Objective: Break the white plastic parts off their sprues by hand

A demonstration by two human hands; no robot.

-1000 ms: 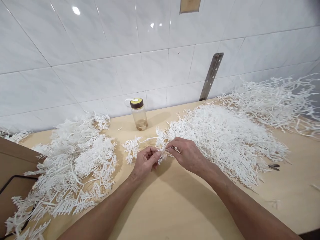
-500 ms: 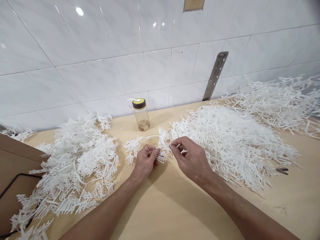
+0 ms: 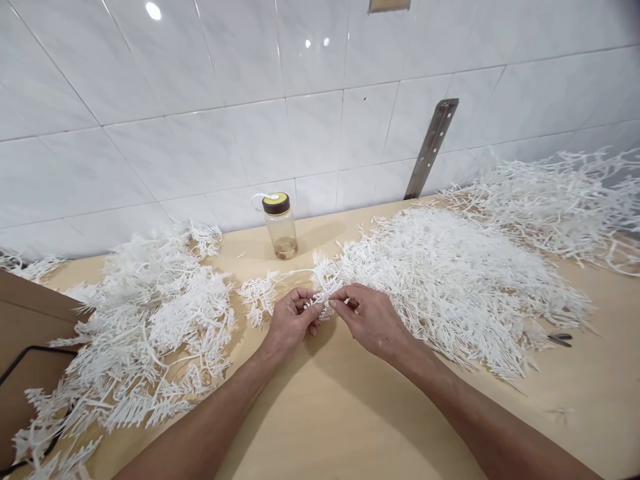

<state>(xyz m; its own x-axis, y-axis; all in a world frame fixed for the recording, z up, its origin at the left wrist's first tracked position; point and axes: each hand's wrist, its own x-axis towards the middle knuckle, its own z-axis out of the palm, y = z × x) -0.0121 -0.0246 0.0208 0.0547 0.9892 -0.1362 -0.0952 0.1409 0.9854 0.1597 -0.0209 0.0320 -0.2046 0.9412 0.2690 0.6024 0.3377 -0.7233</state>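
At the middle of the bench (image 3: 320, 427), the left hand (image 3: 290, 323) and right hand (image 3: 373, 320) meet, both pinching one white plastic sprig (image 3: 320, 293) beside the big sprig heap (image 3: 450, 280), bottle (image 3: 280, 223) behind.

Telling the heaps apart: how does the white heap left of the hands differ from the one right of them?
The left heap is loose, with branching sprigs; the right heap is denser, its strands mostly lying one way. The left heap lies apart from the left hand; the right heap reaches the right hand. Both are white.
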